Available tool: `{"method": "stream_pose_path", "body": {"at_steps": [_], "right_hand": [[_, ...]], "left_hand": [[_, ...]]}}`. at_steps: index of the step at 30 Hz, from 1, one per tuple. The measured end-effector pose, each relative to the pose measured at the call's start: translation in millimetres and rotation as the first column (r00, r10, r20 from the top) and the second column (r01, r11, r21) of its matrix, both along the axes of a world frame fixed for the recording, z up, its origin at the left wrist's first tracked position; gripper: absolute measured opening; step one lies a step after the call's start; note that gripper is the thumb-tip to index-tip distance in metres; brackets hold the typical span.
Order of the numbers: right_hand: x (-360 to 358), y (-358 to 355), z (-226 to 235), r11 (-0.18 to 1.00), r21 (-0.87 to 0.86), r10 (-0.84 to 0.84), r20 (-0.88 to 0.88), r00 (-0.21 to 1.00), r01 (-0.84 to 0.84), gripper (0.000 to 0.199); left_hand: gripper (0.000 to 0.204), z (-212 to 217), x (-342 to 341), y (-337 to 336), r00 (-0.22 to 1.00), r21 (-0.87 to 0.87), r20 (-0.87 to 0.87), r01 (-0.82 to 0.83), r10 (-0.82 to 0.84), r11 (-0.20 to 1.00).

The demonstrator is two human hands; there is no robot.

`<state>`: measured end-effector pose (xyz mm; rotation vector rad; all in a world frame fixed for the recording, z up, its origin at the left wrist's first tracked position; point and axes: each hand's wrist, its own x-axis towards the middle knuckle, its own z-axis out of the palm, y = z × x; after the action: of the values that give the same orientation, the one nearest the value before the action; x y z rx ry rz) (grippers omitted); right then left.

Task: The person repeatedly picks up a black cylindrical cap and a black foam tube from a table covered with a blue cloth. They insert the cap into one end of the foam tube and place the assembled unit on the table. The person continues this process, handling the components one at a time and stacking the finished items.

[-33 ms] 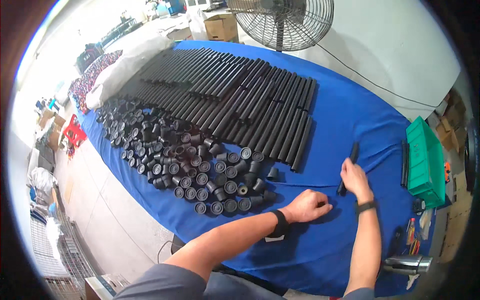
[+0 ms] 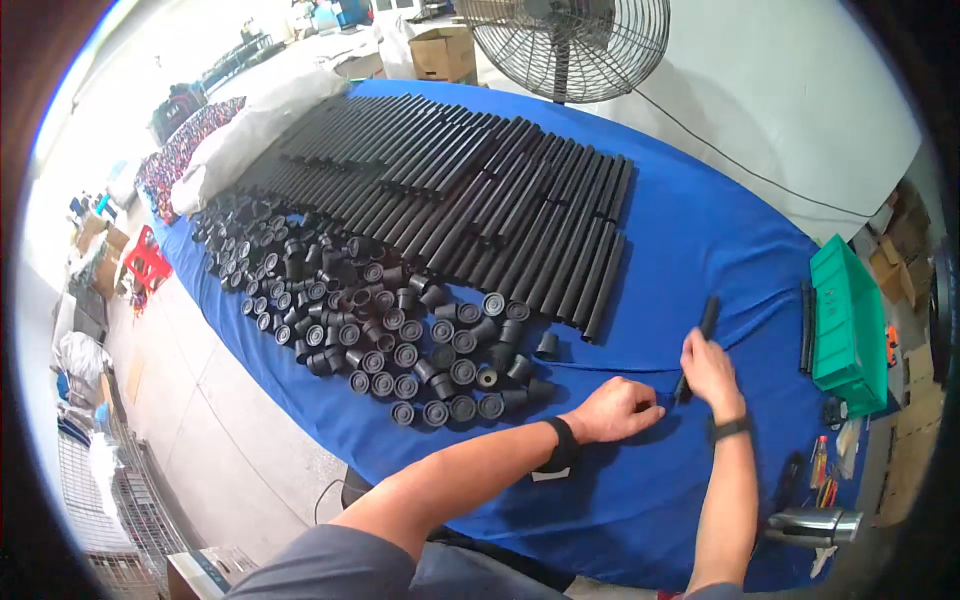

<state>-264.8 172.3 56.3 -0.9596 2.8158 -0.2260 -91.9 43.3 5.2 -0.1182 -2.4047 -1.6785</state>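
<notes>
Right hand (image 2: pixel 712 375) is closed around the lower end of a slim black tube (image 2: pixel 703 330), fingers wrapped fully about it; the tube rises at a tilt from the blue cloth (image 2: pixel 700 230) covering the bench, apart from the main stock. Left hand (image 2: pixel 620 408) rests on the cloth just beside the right, fingers curled in; whether it encloses anything cannot be told. Nearest to the left hand lies a spread of short black end caps (image 2: pixel 400 330), round and cup-shaped, many showing a paler inner ring, seemingly moulded plastic. Beyond them, long black tubes (image 2: pixel 480 200) lie in close parallel rows, matt and smooth. A green plastic crate (image 2: pixel 848 325) stands at the right edge, and a wire-guarded fan (image 2: pixel 570 40) stands behind the bench.
</notes>
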Motion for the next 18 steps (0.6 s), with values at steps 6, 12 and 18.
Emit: {"method": "stream_pose_path", "body": {"at_steps": [6, 12, 18], "right_hand": [[130.4, 64.0, 10.5, 0.998, -0.014, -0.053, 0.012, 0.999, 0.053, 0.021], [225.0, 79.0, 3.9, 0.995, -0.056, -0.085, 0.019, 0.996, 0.086, 0.021], [227.2, 92.2, -1.6, 0.985, -0.141, -0.095, 0.064, 0.993, 0.103, 0.022]], "left_hand": [[0.031, -1.5, -1.1, 2.1, 0.998, -0.041, -0.065, -0.002, -0.001, 0.999], [0.023, 14.7, 8.8, 3.4, 0.99, -0.186, 0.016, 0.138, -0.138, 0.973], [0.017, 99.0, 31.7, -58.4, 0.999, -0.737, -0.04, -0.027, -0.003, 0.675]]}}
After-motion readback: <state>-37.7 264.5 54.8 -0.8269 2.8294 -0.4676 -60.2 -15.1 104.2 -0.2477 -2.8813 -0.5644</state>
